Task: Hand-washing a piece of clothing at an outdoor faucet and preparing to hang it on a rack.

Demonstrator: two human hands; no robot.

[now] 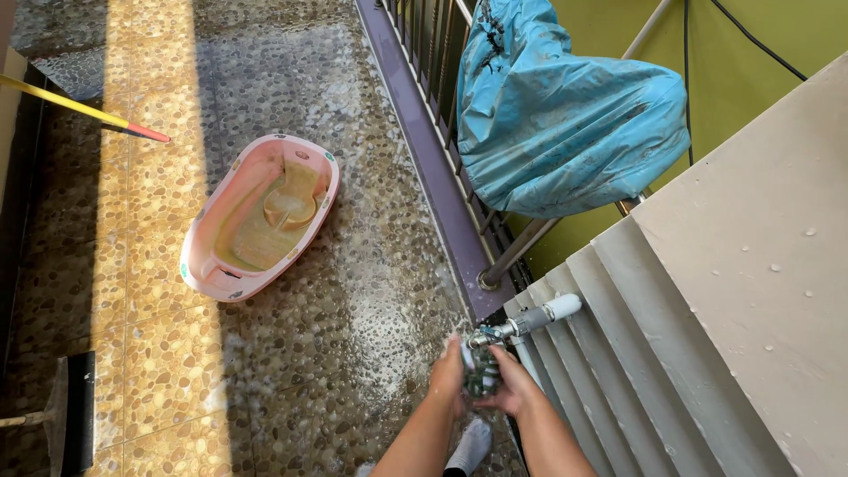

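Both my hands are together under a metal tap that sticks out of a stepped grey wall on a white pipe. My left hand and my right hand wrap around a small dark greenish object held between them just below the spout. What the object is cannot be told. My foot in a grey sock shows below the hands.
A pink baby bathtub with murky water sits on the wet pebble-patterned floor. A yellow pole with a red tip juts in at left. A floor squeegee lies at bottom left. A blue cover hangs over the railing.
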